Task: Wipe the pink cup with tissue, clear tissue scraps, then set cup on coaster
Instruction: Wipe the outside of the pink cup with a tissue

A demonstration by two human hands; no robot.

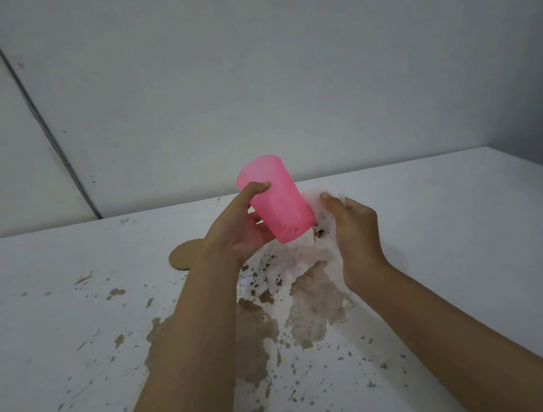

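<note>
The pink cup [274, 202] is tilting in mid-air above the table; white tissue [318, 206], blurred, is pressing against its lower side; the round brown coaster [185, 255] is lying flat, partly hidden.

No text, label, brand, number or sign can be read anywhere in this view.
</note>
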